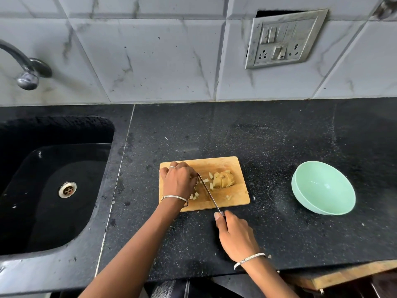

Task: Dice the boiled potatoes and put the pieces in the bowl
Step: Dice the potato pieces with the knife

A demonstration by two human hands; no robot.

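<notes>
Left hand [178, 181] lies knuckles-up on the left end of the board [217, 163], fingers bent down over cut potato. Whether they pinch a piece is hidden beneath the hand. Just right of its fingertips the knife [209, 193] slants across the board, tip beside the knuckles. Small pieces [194, 196] lie by the wrist and along the blade. Right of the blade sits the potato [222, 179], partly sliced, in one lump. Right hand [234, 233], nearer the body and off the board, is wrapped round the knife handle. Well to the right of both hands stands the bowl [322, 188], pale green, with nothing in it.

The blade is very near the left fingertips, so a slip or a hurried stroke could likely nick them. Boiled potato is probably soft, so it may crumble or cling to the blade rather than cut clean. Pieces near the board's near edge could roll off. The bowl is well apart, so some may drop on the way over.

The board lies on a black speckled counter [268, 136]. Left of the left hand is a black sink [53, 190] with a metal drain, and a tap [25, 69] above it. Grey veined tiles [150, 61] back the counter. A switch plate [283, 39] is on the wall above the right hand.
</notes>
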